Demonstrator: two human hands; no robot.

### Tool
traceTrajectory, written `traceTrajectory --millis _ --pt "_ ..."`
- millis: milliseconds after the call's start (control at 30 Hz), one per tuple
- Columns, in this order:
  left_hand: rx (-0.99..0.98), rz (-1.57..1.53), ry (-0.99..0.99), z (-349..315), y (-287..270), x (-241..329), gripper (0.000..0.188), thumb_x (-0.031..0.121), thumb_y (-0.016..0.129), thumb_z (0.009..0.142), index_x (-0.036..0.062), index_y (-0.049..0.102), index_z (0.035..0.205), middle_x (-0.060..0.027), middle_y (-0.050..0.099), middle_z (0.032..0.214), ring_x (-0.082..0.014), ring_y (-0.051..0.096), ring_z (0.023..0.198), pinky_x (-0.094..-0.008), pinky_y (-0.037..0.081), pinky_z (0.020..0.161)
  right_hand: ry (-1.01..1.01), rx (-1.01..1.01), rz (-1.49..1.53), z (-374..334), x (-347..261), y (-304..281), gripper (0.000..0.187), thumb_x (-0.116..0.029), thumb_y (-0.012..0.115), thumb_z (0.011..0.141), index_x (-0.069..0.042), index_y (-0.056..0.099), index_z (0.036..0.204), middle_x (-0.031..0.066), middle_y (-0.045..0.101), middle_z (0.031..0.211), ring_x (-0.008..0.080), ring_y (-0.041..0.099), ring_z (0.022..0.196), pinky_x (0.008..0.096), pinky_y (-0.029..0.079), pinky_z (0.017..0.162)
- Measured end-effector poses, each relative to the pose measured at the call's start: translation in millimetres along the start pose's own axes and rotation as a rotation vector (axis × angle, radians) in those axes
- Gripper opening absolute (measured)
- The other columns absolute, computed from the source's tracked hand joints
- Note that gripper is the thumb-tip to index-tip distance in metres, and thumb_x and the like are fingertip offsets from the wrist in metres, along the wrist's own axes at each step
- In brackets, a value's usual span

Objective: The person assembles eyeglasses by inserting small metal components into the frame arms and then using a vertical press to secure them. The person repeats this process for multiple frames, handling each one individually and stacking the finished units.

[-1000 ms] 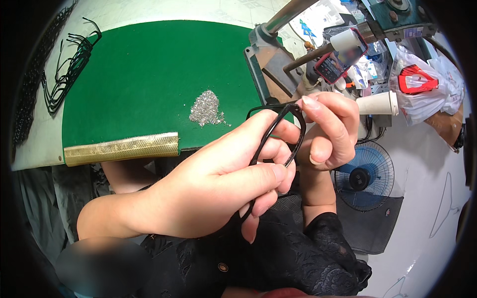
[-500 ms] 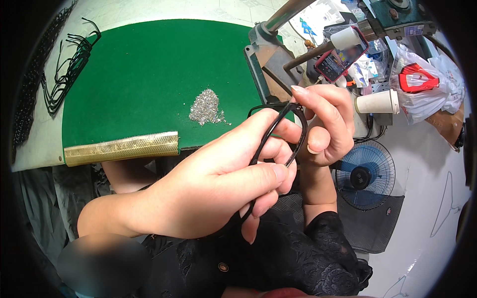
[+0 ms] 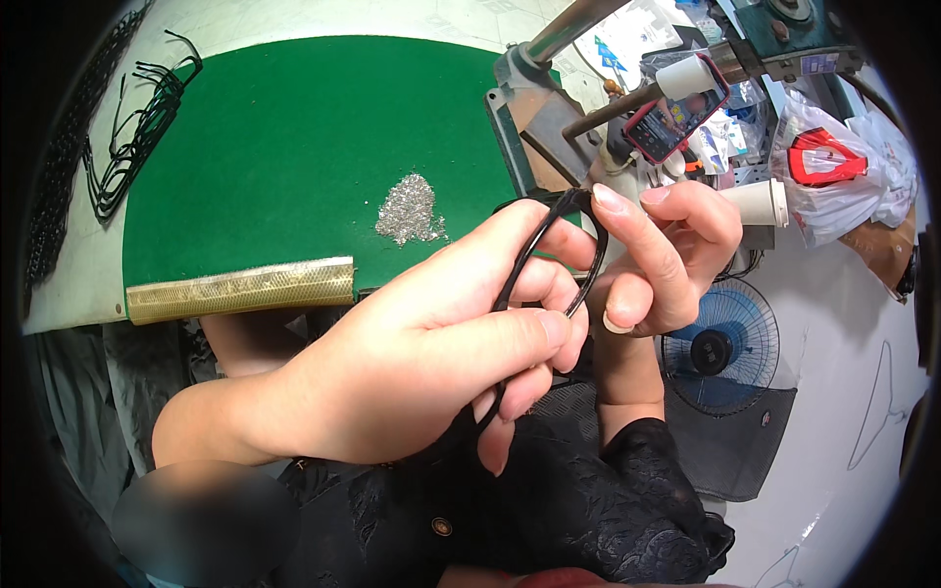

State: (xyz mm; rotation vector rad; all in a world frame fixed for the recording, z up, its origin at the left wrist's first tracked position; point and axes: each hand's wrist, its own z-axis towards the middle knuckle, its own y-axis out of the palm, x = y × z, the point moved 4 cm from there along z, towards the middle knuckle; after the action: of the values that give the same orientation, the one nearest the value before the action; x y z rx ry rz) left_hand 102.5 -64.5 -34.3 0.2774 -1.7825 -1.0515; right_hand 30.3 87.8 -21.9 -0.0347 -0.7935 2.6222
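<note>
A black eyeglass frame is gripped between the thumb and fingers of my left hand, its rims tilted upright above the mat's near edge. My right hand is beside it, fingers bent and apart, with one fingertip touching the frame's upper corner. I cannot make out anything held in that hand. Beyond my left hand, a heap of tiny glittering silver bits lies on the green mat. A row of similar black eyeglass frames lies at the mat's far left.
A gold textured strip covers part of the near table edge. To the right stand a metal bench press, a phone, a white cup and plastic bags. A blue fan is on the floor.
The eyeglass frame has turned slightly in my left hand. My right hand has shifted a little to the right and its fingers have spread, one fingertip still at the frame's corner.
</note>
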Motion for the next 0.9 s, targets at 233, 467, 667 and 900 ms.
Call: traceTrajectory --millis 233,467,667,900 --pt "-0.014 0.01 0.002 0 -2 1 0.037 0.01 0.047 0.093 -0.0035 0.032 0.124 -0.0109 0.049 0.085 -0.0113 0.049 0.059 -0.0217 0.044 0.042 0.083 0.044 0.098 -4 0 5 0.064 -0.066 0.039 0.086 -0.014 0.075 0.098 0.0038 0.048 0.087 0.0182 0.049 0.079 0.0303 0.042 0.067" --pt "-0.011 -0.001 0.0 2 0 1 0.036 0.008 0.046 0.092 -0.0037 0.032 0.123 -0.0108 0.049 0.085 -0.0113 0.049 0.059 -0.0218 0.044 0.042 0.041 0.053 0.088 2 0 5 0.066 -0.066 0.038 0.087 -0.013 0.075 0.097 0.0043 0.047 0.086 0.0179 0.048 0.078 0.0296 0.042 0.066" --pt "-0.021 0.016 0.008 2 -2 1 0.036 0.009 0.046 0.093 -0.0042 0.032 0.124 -0.0106 0.05 0.084 -0.0112 0.049 0.059 -0.0217 0.044 0.041 0.018 0.049 0.071 3 3 5 0.065 -0.066 0.039 0.087 -0.014 0.076 0.097 0.0049 0.047 0.086 0.0177 0.048 0.078 0.0282 0.041 0.064" --pt "-0.017 0.018 0.009 2 -2 2 0.038 0.01 0.046 0.093 -0.0045 0.032 0.125 -0.0109 0.05 0.084 -0.0113 0.05 0.06 -0.0221 0.045 0.04 0.072 0.059 0.118 -1 3 9 0.064 -0.066 0.039 0.087 -0.014 0.076 0.096 0.0047 0.047 0.086 0.0174 0.048 0.078 0.0271 0.04 0.061"
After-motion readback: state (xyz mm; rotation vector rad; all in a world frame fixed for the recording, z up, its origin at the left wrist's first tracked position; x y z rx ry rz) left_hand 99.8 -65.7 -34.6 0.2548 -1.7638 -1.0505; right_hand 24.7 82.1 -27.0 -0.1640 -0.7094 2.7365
